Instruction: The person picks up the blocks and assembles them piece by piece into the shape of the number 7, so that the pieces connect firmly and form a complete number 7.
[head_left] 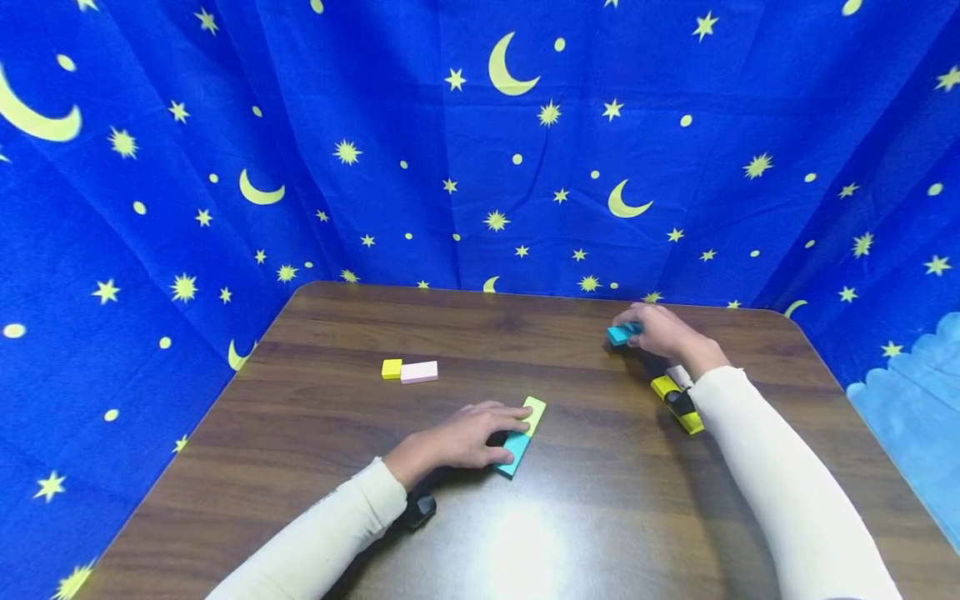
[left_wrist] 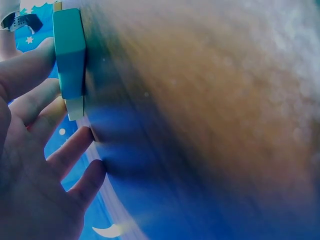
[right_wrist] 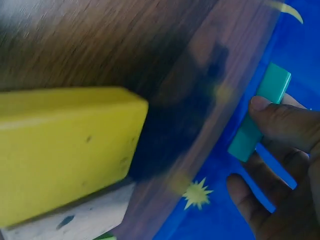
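Right hand [head_left: 662, 330] pinches a teal block [head_left: 618, 336]; spread left hand [head_left: 474, 437] touches a lime block [head_left: 536, 407].

White glare on near tabletop [head_left: 585, 500]; head view bright, fairly sharp; left wrist view hazy, blurred.

1. Brown wood-grain table [head_left: 315, 433]
2. Lime-green rectangular block [head_left: 536, 406] and turquoise rectangular block [head_left: 517, 450], end to end, at left fingers [head_left: 513, 412]
3. Small yellow block [head_left: 392, 369] touching pale-pink bar [head_left: 419, 372], back-left of left fingers
4. Yellow bar [head_left: 663, 387] beside whitish block [head_left: 679, 377], nearer than right fingers [head_left: 633, 314]

Left hand [head_left: 474, 435] spread; right hand [head_left: 662, 331] pinching.
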